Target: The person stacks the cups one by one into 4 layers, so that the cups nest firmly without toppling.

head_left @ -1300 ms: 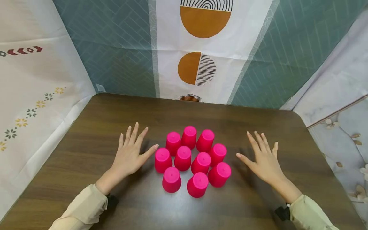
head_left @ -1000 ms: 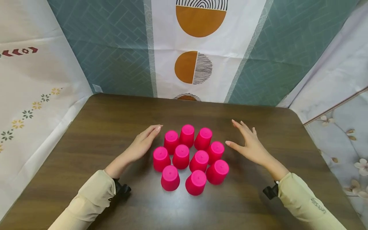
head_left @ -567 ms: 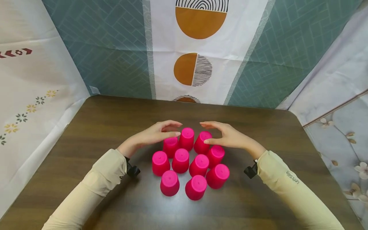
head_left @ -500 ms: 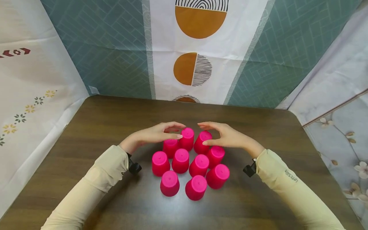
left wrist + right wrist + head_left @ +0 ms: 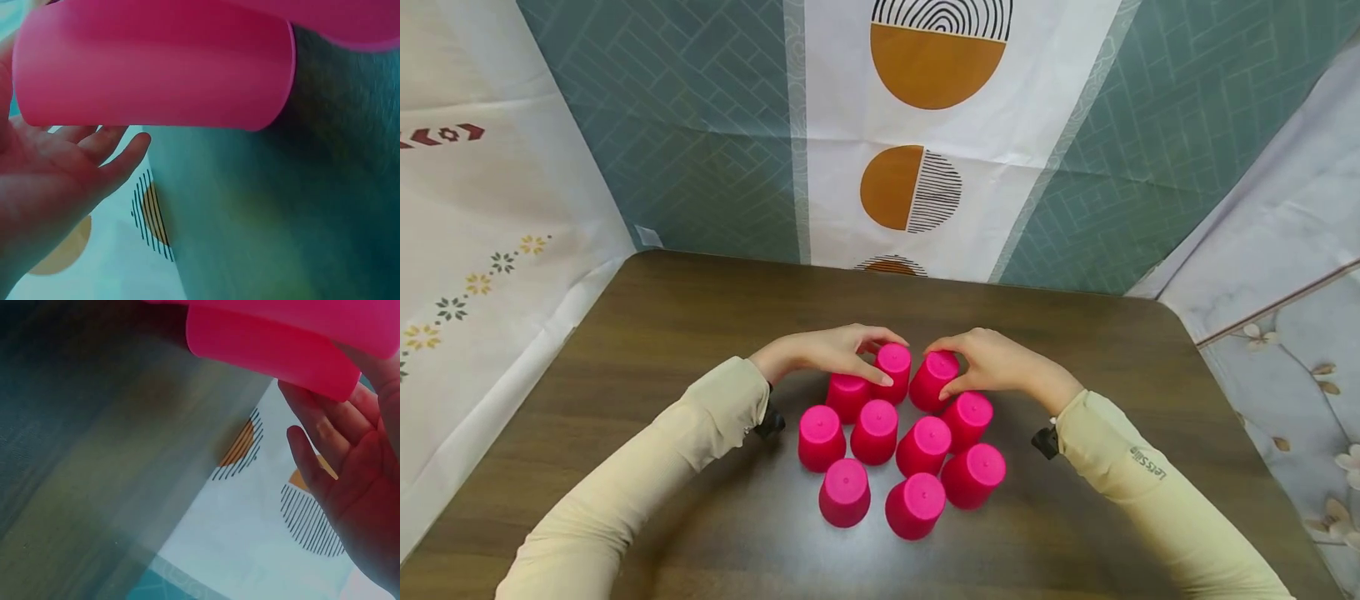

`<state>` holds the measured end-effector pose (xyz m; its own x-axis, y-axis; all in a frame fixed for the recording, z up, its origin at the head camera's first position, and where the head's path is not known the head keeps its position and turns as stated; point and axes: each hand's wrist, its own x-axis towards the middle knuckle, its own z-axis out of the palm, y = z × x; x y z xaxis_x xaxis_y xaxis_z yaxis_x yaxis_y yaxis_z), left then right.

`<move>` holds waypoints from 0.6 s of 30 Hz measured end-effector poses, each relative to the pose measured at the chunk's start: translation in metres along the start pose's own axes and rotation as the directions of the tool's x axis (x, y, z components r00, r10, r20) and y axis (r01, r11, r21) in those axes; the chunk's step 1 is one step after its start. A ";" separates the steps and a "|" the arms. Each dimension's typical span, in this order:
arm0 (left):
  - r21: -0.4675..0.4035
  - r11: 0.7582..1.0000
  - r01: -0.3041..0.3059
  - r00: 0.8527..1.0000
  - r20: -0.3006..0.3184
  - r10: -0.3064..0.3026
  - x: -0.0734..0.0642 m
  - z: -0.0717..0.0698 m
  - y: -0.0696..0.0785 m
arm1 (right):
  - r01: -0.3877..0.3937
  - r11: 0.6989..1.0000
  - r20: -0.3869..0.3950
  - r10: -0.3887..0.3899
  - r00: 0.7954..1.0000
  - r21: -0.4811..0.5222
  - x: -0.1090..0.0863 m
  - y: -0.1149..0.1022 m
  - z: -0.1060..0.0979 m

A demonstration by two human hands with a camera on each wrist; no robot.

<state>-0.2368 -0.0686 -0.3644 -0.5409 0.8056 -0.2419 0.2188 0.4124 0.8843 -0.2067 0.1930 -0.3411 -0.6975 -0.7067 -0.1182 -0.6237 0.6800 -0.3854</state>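
Several bright pink plastic cups stand upside down in a loose cluster. At the back of it, my left hand (image 5: 835, 350) pinches one pink cup (image 5: 893, 360), thumb in front and fingers behind. My right hand (image 5: 1000, 362) has its thumb and fingers around the neighbouring pink cup (image 5: 929, 383), at the back right. In the left wrist view a large cup (image 5: 156, 81) covers part of the left hand (image 5: 56, 181). Seen from the right wrist, fingertips of the right hand (image 5: 353, 456) meet the side of a cup (image 5: 269, 353), below a nearer one.
The front cups include one at the left (image 5: 845, 493) and one beside it (image 5: 915, 507). All stand on a dark brown wooden table (image 5: 745, 517). A patterned cloth (image 5: 715, 150) hangs behind the table's far edge, and pale cloths hang on both sides.
Both hands have come in from the sides of the cluster to its back. Their outspread fingers have closed around the two back cups. The cups keep their arrangement.
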 end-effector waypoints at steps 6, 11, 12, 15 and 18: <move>0.115 0.993 0.006 0.998 -0.069 0.002 0.006 -0.001 0.006 | 0.005 1.000 -0.010 -0.005 1.000 -0.028 0.001 0.003 -0.003; 0.140 0.990 -0.002 0.983 -0.182 0.027 0.006 -0.003 0.007 | -0.001 0.999 -0.032 0.002 0.999 0.037 0.002 0.009 -0.001; 0.141 0.990 -0.005 0.977 -0.208 0.034 0.006 -0.004 0.006 | 0.000 0.999 -0.036 0.002 0.999 0.046 0.002 0.010 0.000; 0.157 0.987 -0.019 0.955 -0.288 0.064 0.005 -0.008 0.003 | -0.010 0.998 -0.040 0.013 0.999 0.064 0.002 0.013 0.003; 0.165 0.986 -0.010 0.929 -0.364 0.070 0.006 -0.013 -0.002 | -0.019 0.997 -0.039 0.022 0.999 0.081 0.001 0.015 0.007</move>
<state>-0.2508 -0.0705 -0.3627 -0.7827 0.6222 -0.0170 0.3551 0.4687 0.8088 -0.2140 0.2014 -0.3535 -0.7246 -0.6832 -0.0909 -0.5796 0.6754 -0.4559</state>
